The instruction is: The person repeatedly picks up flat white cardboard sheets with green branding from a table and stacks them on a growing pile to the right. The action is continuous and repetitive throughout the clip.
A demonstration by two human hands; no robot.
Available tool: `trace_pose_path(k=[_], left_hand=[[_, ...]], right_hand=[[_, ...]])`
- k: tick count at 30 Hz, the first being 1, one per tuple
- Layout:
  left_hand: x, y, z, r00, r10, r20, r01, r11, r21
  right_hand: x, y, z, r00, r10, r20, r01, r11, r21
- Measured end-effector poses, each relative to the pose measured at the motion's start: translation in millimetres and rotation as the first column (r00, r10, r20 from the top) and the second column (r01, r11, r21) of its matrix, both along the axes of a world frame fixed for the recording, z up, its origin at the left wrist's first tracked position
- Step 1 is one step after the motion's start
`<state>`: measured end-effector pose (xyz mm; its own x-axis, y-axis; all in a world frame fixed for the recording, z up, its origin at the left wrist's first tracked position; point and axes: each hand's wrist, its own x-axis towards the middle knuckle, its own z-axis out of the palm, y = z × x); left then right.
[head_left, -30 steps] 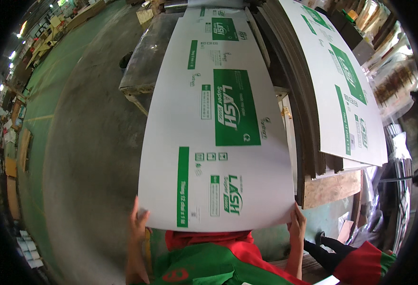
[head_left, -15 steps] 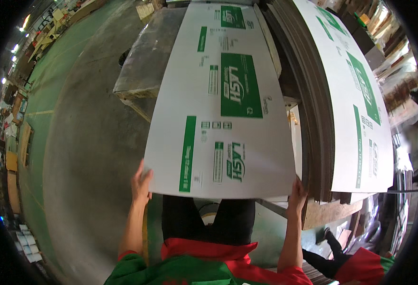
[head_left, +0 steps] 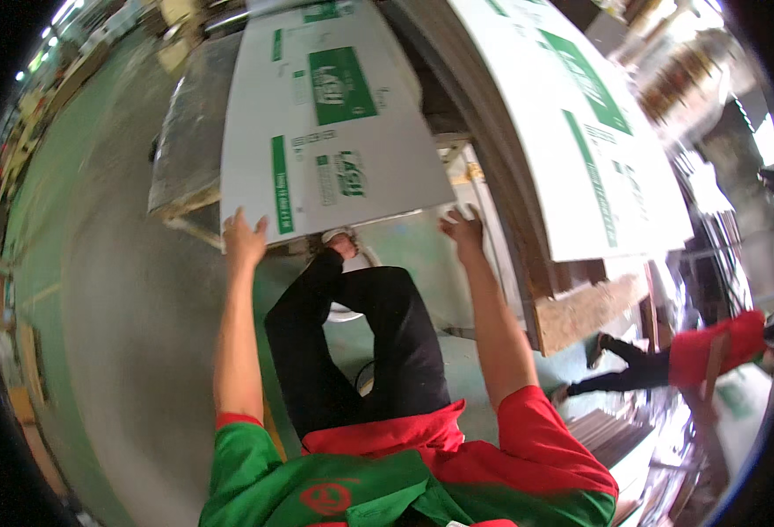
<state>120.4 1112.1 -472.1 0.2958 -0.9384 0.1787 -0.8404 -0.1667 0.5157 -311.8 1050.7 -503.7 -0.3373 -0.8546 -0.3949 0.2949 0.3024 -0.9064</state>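
White sheet (head_left: pixel 324 130), flanked at near corners, perhaps for balance: left hand (head_left: pixel 245 241), grip unclear; right hand (head_left: pixel 465 232), spread, empty.

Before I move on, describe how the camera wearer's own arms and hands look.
The left sleeve is short and green with a red cuff; the right sleeve is short and largely red. Left hand and right hand wear no gloves, and no watch shows on the bare forearms.

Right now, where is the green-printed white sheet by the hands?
The sheet is above centre in the head view, left of the brown cardboard stack, a near corner by the left hand.
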Motion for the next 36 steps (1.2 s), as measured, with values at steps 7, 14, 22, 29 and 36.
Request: trace_pose_path(k=[7, 14, 22, 29, 36], left_hand=[[-354.6, 37.8, 173.8, 0.026, -0.046, -0.999, 0.721, 0.693, -0.014], [-350.1, 19.7, 223.0, 0.160, -0.395, -0.905, 0.387, 0.868, -0.311], [-111.8, 241.9, 146.9, 0.522, 0.028, -0.853, 0.098, 0.991, 0.093], [-46.1, 364.5, 111.1, 0.397, 0.387, -0.832, -0.078, 0.918, 0.390], [4.1, 375.3, 53.6, 0.422, 0.592, -0.686, -0.231, 0.803, 0.550]], right_hand=[[17.8, 160.1, -6.7, 0.942, 0.311, 0.125, -0.293, 0.945, -0.143], [-156.9, 266.4, 95.5, 0.925, -0.316, -0.209, 0.242, 0.917, -0.316], [-202.0, 285.9, 211.0, 0.669, -0.740, -0.065, 0.602, 0.592, -0.536], [-141.9, 265.4, 143.8, 0.647, -0.150, -0.748, -0.030, 0.975, -0.221], [-87.4, 239.0, 44.0, 0.536, 0.037, -0.843, -0.347, 0.920, -0.181]])
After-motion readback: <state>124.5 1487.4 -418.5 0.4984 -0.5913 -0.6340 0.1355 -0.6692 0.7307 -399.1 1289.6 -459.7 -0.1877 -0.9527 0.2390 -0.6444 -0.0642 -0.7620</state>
